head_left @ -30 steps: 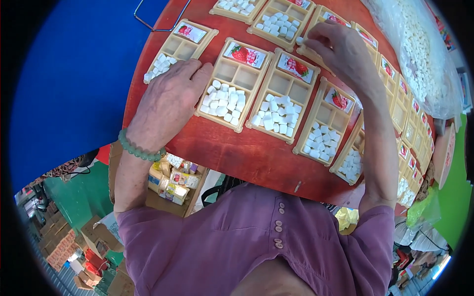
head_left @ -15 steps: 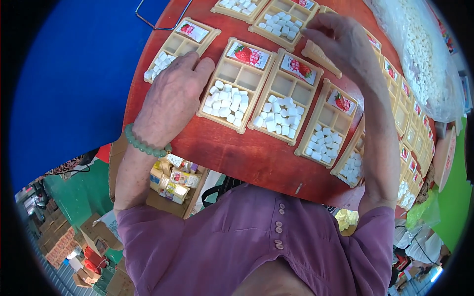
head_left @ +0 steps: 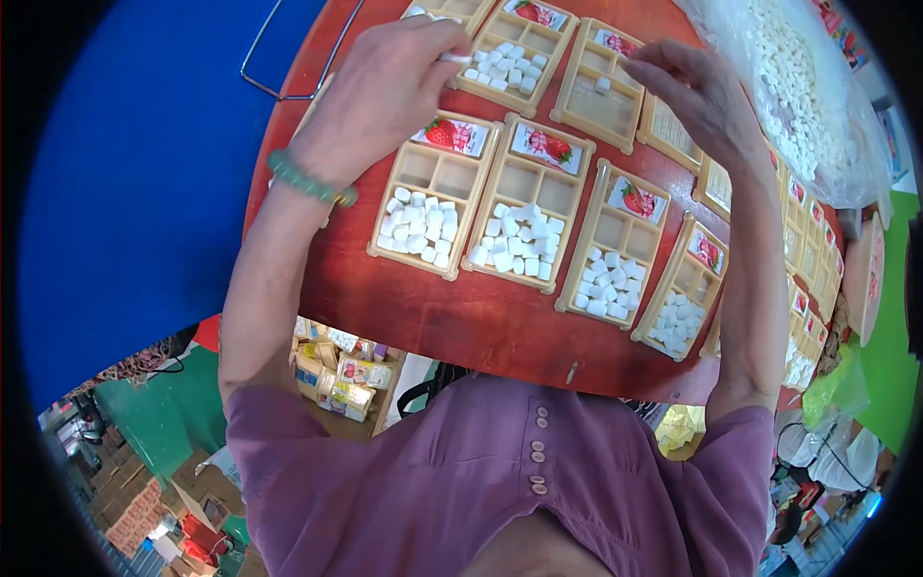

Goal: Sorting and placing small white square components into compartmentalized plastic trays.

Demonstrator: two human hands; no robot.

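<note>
Lying lengthwise away: tan tray (head_left: 604, 88), near-empty.

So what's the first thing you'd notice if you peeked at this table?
Rows of tan plastic trays with dividers, filled with small white cubes, cover the round red-brown table. Both hands work at the far trays: the left hand, a green bead bracelet on its wrist, pinches something white, and the right hand reaches over a nearly empty tray. A clear bag of white pieces sits far right.
</note>
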